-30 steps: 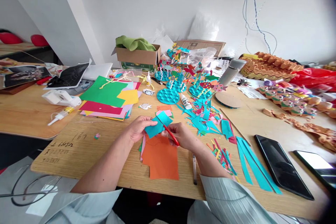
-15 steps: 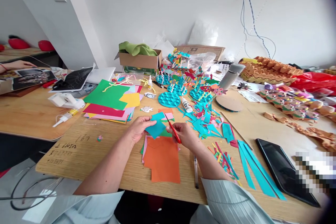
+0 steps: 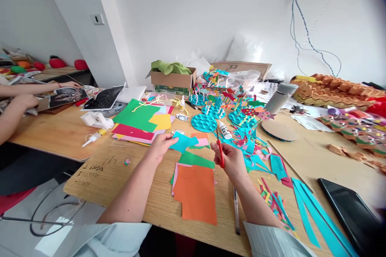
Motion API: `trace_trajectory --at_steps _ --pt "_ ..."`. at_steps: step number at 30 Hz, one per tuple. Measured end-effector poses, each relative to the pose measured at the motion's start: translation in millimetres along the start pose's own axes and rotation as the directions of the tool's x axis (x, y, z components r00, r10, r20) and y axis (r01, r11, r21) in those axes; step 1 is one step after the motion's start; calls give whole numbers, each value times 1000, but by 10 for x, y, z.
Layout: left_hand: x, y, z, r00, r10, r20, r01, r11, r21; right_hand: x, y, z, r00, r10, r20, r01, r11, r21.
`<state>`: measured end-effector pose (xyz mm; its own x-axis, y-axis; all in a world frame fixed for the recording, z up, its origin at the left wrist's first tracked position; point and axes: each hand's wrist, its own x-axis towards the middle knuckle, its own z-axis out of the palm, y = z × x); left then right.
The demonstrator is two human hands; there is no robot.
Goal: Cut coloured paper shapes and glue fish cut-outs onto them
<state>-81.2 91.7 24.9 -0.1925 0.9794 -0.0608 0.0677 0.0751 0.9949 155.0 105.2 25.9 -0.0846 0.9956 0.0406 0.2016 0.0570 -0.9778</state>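
Note:
Between the thumb and fingers of my left hand [image 3: 161, 147] is a piece of blue paper [image 3: 182, 141], held up over the table with a notched right side. My right hand [image 3: 232, 160] grips red-handled scissors [image 3: 221, 153] with the blades pointing away from me, apart from the paper. Beneath and between my hands lies an orange sheet [image 3: 197, 192] on top of green paper [image 3: 196, 159] and pink paper. A white glue bottle [image 3: 225, 130] lies just beyond the scissors.
Coloured sheets [image 3: 137, 116] are stacked at left. Blue discs [image 3: 204, 123] with paper fish stand at the back. Paper scraps [image 3: 256, 156], blue strips [image 3: 316, 217], a pen [image 3: 236, 213] and a phone [image 3: 346, 209] lie at right. Another person's hands [image 3: 27, 100] are at far left.
The scissors have moved right, away from the blue paper, whose right side now shows a notch. My hands are farther apart. The view has shifted, bringing the other person's arms further in.

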Motion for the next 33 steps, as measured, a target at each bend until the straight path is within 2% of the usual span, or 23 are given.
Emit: trace_trajectory --at_steps 3,6,10,13,16,18,22,26,29,33 --pt "76 131 -259 994 55 -90 -39 985 168 1 -19 -33 996 -31 -80 34 999 35" --pt "245 223 -584 965 112 -238 -16 928 371 -15 -59 -57 990 -45 -134 54 996 65" --pt "486 227 -928 921 153 -359 104 790 605 -34 -105 -64 982 -51 -181 62 997 56" --pt "544 191 -1013 903 192 -383 167 665 728 -32 -113 -66 978 -64 -199 71 997 29" --pt "506 178 -921 894 287 -344 144 543 827 -21 -104 -73 980 -62 -187 71 997 43" --pt "469 184 -764 912 316 -261 83 481 873 -15 -95 -79 984 -61 -165 69 997 45" --pt "415 189 -323 970 242 0 -109 435 894 -3 -70 -81 993 -50 -105 47 998 -28" --pt "350 159 36 976 166 141 -202 441 874 7 -44 -77 991 -82 -109 53 968 -244" --pt "281 148 139 973 134 187 -228 450 864 7 -39 -85 982 -134 -137 76 929 -362" --pt "199 166 127 970 128 207 -243 458 855 3 -40 -97 978 -157 -140 91 915 -392"
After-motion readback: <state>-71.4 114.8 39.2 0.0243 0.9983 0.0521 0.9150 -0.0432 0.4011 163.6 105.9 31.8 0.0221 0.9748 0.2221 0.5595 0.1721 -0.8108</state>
